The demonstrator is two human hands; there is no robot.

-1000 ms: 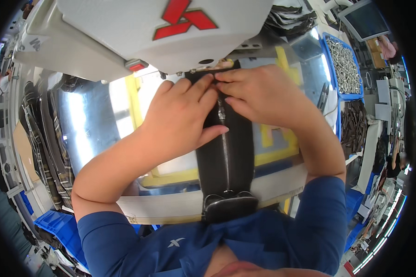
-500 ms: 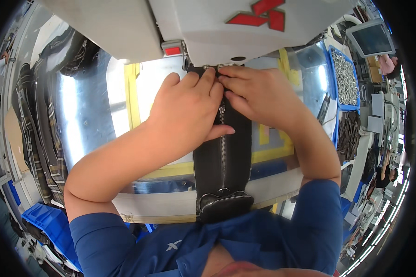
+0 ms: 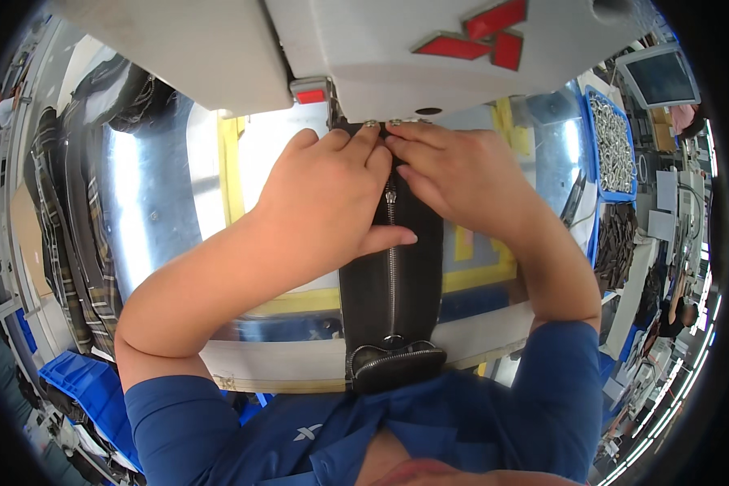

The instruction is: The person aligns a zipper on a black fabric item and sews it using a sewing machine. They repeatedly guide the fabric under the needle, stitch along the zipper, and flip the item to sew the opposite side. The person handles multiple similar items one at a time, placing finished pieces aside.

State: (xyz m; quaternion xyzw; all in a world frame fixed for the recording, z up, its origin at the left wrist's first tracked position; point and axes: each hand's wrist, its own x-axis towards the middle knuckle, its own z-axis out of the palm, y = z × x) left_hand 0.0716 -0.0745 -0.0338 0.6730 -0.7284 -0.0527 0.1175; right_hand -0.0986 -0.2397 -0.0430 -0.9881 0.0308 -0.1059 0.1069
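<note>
Pressing down the far part of a long black zipped piece (image 3: pixel 417 287) with both hands, close by the lower edge of the white machine head (image 3: pixel 381 69). Bearing lightly with left hand (image 3: pixel 324 190), arched and not closed around anything, thumb well apart from fingers. Pressing alongside with right hand (image 3: pixel 470 170), fingers bunched near thumb; cannot tell whether pinching material or only pushing, undersides hidden. Reaching farther across the zip (image 3: pixel 393 292) with left thumb than a second ago, now past the teeth. Otherwise little changed: slider (image 3: pixel 391 197) and near-end pouch (image 3: pixel 400 368) almost where seen then against yellow tape (image 3: pixel 233 174). Machine head farther right in view, perhaps only from a shift of the camera. Judged as steadying and lining up at the machine rather than drawing material through.
</note>
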